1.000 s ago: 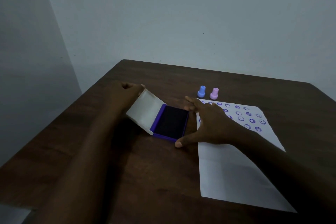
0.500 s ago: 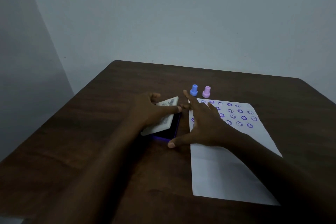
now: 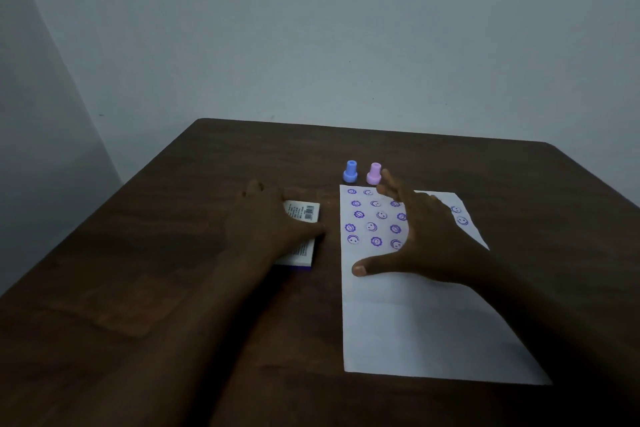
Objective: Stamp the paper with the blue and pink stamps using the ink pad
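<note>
Head view, at the worktop (image 3: 173, 253): my left hand (image 3: 266, 229) lies flat on the shut lid of the ink pad (image 3: 301, 239), fingers (image 3: 311, 230) spread and pressing down rather than curled around anything. My judgement is that the step in hand is closing the pad, with the stamping largely finished. To do it well I would press evenly across the whole lid so it seats square, and keep the case from sliding toward the paper, since any ink on its rim could smear the sheet.

Just right of the pad, apart from it by a strip of bare wood, lies the paper (image 3: 415, 322), its far half covered in rows of purple face prints and its near half blank. Beyond the sheet's far left corner stand the blue stamp (image 3: 350, 172) and the pink stamp (image 3: 374, 174), upright and side by side, neither one held.

My right hand (image 3: 426, 236) hovers open over the printed rows, fingers splayed and gripping nothing; its thumb tip sits low near the sheet's left edge, though I cannot tell whether it touches. The longest fingertip reaches just beside the pink stamp, while the ink pad is well left of this hand.
</note>
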`<state>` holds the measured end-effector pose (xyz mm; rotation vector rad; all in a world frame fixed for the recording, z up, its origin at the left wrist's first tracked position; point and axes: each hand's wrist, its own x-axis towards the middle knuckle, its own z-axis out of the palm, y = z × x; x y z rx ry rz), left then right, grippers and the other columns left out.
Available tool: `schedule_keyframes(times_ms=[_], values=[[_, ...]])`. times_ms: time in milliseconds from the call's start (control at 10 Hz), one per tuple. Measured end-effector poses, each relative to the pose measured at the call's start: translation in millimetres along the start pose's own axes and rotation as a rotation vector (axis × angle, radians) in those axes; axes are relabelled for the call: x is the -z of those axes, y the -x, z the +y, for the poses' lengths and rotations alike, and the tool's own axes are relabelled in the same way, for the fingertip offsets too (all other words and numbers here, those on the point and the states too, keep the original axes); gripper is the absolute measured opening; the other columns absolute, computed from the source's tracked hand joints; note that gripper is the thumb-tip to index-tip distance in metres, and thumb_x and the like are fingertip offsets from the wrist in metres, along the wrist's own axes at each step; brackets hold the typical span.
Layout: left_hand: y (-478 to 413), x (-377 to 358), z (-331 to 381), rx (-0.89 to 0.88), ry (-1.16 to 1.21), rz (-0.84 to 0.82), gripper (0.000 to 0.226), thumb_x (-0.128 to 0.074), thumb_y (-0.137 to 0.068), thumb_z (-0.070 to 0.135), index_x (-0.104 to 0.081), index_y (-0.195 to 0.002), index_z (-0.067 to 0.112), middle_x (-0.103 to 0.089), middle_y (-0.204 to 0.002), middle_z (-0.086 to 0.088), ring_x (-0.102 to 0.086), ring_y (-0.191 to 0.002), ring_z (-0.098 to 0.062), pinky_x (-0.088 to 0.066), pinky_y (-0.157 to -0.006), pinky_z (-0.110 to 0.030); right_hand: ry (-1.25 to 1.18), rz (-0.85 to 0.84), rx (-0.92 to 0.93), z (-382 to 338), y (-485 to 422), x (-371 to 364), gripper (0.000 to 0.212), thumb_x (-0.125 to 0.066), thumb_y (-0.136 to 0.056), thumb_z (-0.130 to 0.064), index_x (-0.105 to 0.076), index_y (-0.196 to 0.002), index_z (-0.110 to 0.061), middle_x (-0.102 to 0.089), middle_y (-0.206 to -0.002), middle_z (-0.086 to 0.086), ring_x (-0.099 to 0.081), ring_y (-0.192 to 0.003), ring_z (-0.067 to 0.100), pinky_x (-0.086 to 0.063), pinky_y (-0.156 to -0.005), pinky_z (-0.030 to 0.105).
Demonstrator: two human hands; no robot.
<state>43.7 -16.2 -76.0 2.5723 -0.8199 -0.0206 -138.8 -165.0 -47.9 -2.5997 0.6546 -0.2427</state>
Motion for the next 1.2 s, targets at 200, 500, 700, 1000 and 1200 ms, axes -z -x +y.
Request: schedule_keyframes(times_ms=[200, 500, 700, 1000, 1200], values=[[2, 1, 5, 0.018, -0.042, 0.016, 0.09, -0.075, -0.065, 0.076, -0.06, -0.133, 0.02, -0.051, -0.143, -0.01, -0.049, -0.133, -0.027, -0.047, -0.1, -0.04, -0.022, -0.001, -0.046, 12, 4, -1, 0.146, -0.069, -0.034, -0.087, -0.006, -0.155, -0.038, -0.037, -0.157, -0.015, -0.035, -0.143, 0.014, -0.025, -0.12, 0.046], [11, -2, 13, -0.215, 0.11, 0.02, 0.089, -0.073, -0.065, 0.078, -0.056, -0.138, 0.03, -0.046, -0.149, -0.002, -0.045, -0.138, -0.025, -0.042, -0.106, -0.04, -0.03, 0.205, -0.069, 46, 4, -5, 0.109, -0.062, -0.053, -0.09, -0.038, -0.146, -0.037, -0.044, -0.151, -0.014, -0.036, -0.137, 0.007, -0.035, -0.111, 0.033], [27, -5, 43, -0.574, -0.111, 0.195, 0.109, -0.036, -0.079, 0.088, -0.023, -0.162, 0.02, -0.017, -0.173, -0.005, -0.011, -0.16, -0.024, -0.008, -0.129, -0.045, 0.087, 0.427, -0.02, 48, 2, -3, 0.116, -0.04, -0.067, -0.087, -0.011, -0.158, -0.022, -0.011, -0.167, -0.002, -0.008, -0.154, 0.018, -0.009, -0.122, 0.043], [31, 2, 35, -0.512, -0.114, 0.152, 0.113, -0.022, -0.076, 0.092, -0.012, -0.165, 0.022, -0.004, -0.174, 0.0, 0.003, -0.16, -0.017, 0.005, -0.128, -0.035, 0.157, 0.369, 0.005, 46, 1, 0, 0.118, -0.027, -0.065, -0.091, -0.009, -0.158, -0.021, -0.005, -0.168, -0.002, -0.004, -0.154, 0.017, -0.011, -0.124, 0.047], [-7, 21, 46, -0.49, -0.098, 0.269, 0.106, -0.02, -0.086, 0.088, -0.025, -0.162, 0.014, -0.02, -0.172, -0.008, -0.013, -0.159, -0.024, -0.012, -0.127, -0.046, 0.152, 0.414, 0.03, 55, -43, 30, 0.11, -0.034, -0.073, -0.087, -0.004, -0.158, -0.025, -0.001, -0.167, -0.006, 0.001, -0.154, 0.012, -0.005, -0.124, 0.04]])
